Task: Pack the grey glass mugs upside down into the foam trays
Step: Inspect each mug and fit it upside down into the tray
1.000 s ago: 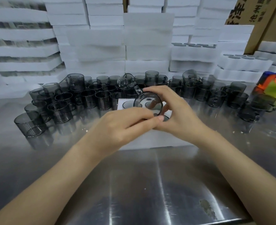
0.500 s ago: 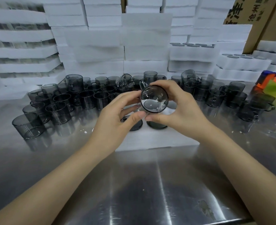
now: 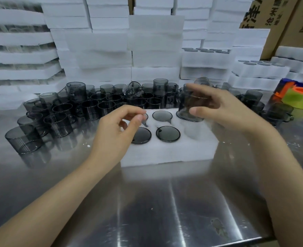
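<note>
A white foam tray (image 3: 166, 154) lies on the steel table in front of me. Several grey glass mugs sit upside down in its slots, round bases showing, such as one seated mug (image 3: 168, 133). My right hand (image 3: 223, 111) grips another grey mug (image 3: 190, 106) by its side. That mug hovers over the tray's back right slot, its lower rim close to the foam. My left hand (image 3: 115, 132) hangs above the tray's left end, fingers loosely curled and holding nothing. It hides part of the back left mug.
Many loose grey mugs (image 3: 58, 122) crowd the table behind and left of the tray, with more on the right (image 3: 279, 113). Stacked foam trays (image 3: 156, 43) wall off the back. Cardboard boxes (image 3: 279, 20) and a colourful tape dispenser (image 3: 296, 97) sit on the right.
Both hands held the mug up with its base towards me. My left hand has let go and dropped left, while my right hand has carried the mug right and down over the back right slot.
</note>
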### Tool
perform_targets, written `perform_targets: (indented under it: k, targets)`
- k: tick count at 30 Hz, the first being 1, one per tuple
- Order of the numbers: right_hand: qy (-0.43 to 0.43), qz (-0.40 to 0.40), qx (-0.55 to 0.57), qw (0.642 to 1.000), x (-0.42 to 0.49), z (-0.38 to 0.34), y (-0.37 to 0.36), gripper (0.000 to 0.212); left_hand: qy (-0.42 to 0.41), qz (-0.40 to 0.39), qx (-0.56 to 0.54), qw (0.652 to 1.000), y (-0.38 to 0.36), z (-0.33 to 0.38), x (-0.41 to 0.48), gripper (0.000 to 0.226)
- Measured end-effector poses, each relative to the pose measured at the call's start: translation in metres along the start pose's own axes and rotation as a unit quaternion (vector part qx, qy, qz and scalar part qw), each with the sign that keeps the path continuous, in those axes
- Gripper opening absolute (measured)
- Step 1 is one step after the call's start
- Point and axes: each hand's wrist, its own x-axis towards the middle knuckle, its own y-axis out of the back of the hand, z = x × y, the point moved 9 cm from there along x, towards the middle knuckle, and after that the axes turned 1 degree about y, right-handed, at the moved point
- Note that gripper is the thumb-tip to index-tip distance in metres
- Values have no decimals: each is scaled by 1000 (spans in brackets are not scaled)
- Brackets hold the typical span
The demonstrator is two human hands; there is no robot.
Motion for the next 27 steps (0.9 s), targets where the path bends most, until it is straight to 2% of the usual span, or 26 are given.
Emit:
perform_targets:
  k: [3,6,15,22,25,27]
  targets:
    - [-68,-67,-74,993,-5,23,3,50,29,28,-1,999,6,-9,2,29]
    - [-100,-114,-76,986,-8,36,-6,46,41,39,10,998,9,-15,3,32]
    - [-97,-143,-122,977,-11,37,-6,46,69,20,31,997,3,-23,1,28]
    - [-88,-190,-154,966,-12,34,-18,59,56,-1,69,996,-2,-22,1,31]
    - [-96,-158,-88,979,-13,26,-12,50,49,4,83,995,-1,-22,1,29]
    - [-70,-87,-56,992,-9,15,-12,58,54,9,90,994,-1,-25,2,28]
